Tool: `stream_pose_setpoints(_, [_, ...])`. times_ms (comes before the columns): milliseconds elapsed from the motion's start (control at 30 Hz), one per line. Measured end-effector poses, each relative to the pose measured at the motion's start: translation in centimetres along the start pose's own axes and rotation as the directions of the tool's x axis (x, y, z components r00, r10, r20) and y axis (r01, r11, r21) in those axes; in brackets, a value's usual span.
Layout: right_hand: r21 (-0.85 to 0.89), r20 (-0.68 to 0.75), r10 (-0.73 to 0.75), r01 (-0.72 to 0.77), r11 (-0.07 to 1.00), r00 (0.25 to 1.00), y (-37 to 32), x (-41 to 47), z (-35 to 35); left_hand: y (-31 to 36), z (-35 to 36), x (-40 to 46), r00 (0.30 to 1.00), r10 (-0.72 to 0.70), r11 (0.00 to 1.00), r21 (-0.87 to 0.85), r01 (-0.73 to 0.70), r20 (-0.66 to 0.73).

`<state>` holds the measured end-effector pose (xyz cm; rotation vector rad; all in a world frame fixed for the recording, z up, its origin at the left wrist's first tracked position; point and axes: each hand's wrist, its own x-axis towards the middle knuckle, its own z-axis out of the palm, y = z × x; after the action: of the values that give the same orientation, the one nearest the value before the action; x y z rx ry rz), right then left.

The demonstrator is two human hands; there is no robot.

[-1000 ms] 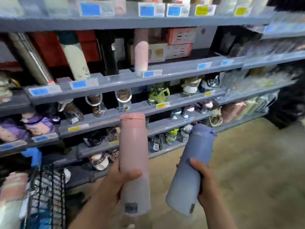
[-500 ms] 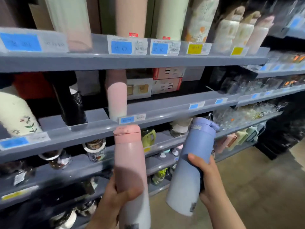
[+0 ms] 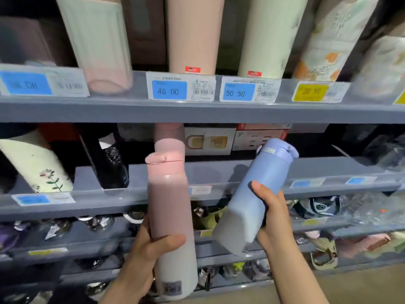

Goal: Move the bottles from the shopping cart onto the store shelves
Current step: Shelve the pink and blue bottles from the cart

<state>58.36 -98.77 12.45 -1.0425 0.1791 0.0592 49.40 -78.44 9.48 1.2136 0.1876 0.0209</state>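
Observation:
My left hand [image 3: 144, 251] grips a tall pink bottle [image 3: 169, 207], held upright in front of the second grey shelf [image 3: 219, 172]. Its cap reaches the height of that shelf's bare floor. My right hand [image 3: 274, 216] grips a blue bottle [image 3: 254, 194], tilted with its cap up and to the right, over the same shelf's front lip. A matching pink bottle [image 3: 168, 131] stands on that shelf right behind the held pink one, mostly hidden. The shopping cart is out of view.
The top shelf [image 3: 197, 110] carries several tall pale bottles and price tags. A black bottle [image 3: 109, 163] and a cream floral bottle [image 3: 37, 165] stand left on the second shelf; boxes [image 3: 236, 139] sit at its back. Lower shelves hold glass jars and small cups.
The view has risen and moved closer to the shelves, and the cart has dropped out of sight. Both bottles have been lifted from the lower shelves' height up to the second shelf.

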Motion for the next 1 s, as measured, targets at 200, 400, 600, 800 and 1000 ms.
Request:
stream_pose_setpoints(200, [0.132, -0.039, 0.014, -0.009, 0.991, 0.999, -2.7, 5.1, 0.8, 0.6, 2.4, 0.4, 0.996, 0.037, 0.999, 0.02, -0.035, -0.084])
stream_pose_setpoints(400, [0.171, -0.067, 0.062, -0.05, 0.984, 0.996, -3.8, 8.5, 1.3, -0.2, 4.4, -0.3, 0.984, 0.012, 0.999, 0.044, -0.004, -0.18])
stream_pose_setpoints(600, [0.195, -0.018, 0.045, -0.041, 0.98, 0.999, -3.2, 9.8, 1.8, -1.1, 5.4, -0.7, 0.977, -0.013, 1.0, 0.006, 0.014, -0.213])
stream_pose_setpoints(800, [0.166, -0.096, -0.077, 0.092, 0.982, 0.992, -3.3, 11.1, 1.6, -1.3, 5.6, -0.2, 0.967, 0.02, 1.0, -0.002, -0.022, -0.253])
stream_pose_setpoints(1000, [-0.087, -0.146, -0.264, 0.254, 0.963, 0.953, -3.5, 12.8, -1.0, -1.9, 5.8, 0.6, 0.956, 0.027, 0.999, -0.015, -0.032, -0.292])
